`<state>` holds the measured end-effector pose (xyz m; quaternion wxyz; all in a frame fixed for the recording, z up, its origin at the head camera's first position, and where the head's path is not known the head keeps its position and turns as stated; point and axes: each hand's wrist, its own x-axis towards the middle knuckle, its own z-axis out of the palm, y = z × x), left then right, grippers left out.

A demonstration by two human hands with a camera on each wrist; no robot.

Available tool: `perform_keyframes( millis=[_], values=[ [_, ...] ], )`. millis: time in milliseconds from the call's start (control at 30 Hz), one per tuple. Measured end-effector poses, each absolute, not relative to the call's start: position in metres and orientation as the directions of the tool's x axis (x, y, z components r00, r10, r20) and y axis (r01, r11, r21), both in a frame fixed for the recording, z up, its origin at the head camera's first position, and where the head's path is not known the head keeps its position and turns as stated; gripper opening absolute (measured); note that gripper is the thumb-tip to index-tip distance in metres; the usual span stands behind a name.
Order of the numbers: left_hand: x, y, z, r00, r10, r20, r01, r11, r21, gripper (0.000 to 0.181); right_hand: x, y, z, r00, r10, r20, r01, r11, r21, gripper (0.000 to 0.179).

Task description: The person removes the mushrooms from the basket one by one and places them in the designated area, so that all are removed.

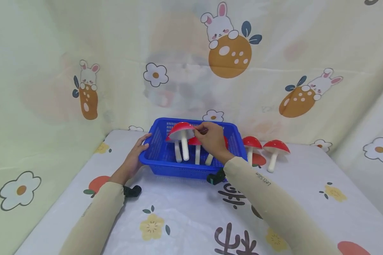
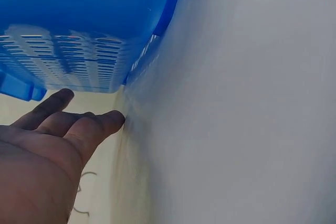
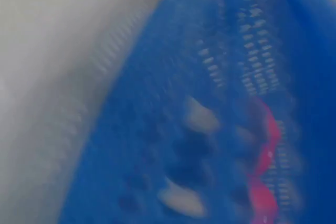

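Only the head view shows the right hand [image 1: 213, 141] pinching a mushroom [image 1: 183, 131] by its cap's edge, stem down, within the basket's outline (whether the stem touches the bottom, I cannot tell). Other mushrooms [image 1: 197, 154] lie inside the basket [image 1: 175, 165]; the right wrist view, though blurred, looks closely at their pale stems and red caps. The left hand [image 1: 132, 159] grasps nothing, fingers extended at the basket's left end, and the left wrist view alone reveals its palm and the slotted wall outside. The head view adds two mushrooms [image 1: 276, 146] on the worktop [image 1: 178, 209], right of the basket.
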<state>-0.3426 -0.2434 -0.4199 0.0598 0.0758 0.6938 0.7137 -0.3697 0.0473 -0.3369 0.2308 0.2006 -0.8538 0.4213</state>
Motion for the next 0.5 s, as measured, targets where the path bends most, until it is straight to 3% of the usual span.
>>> perform_keyframes(
  millis=[267,500],
  values=[
    [-0.340,-0.243,-0.420,-0.977,0.211,0.042,0.037,-0.026,0.999,0.052,-0.367,0.103,-0.319,-0.787,0.000,0.617,-0.532,0.506,-0.679,0.016],
    [-0.338,-0.241,-0.418,-0.976,0.214,0.043,0.039,-0.023,0.999,0.052,-0.362,0.162,-0.318,-0.834,0.108,0.541,-0.409,0.537,-0.738,0.021]
  ],
)
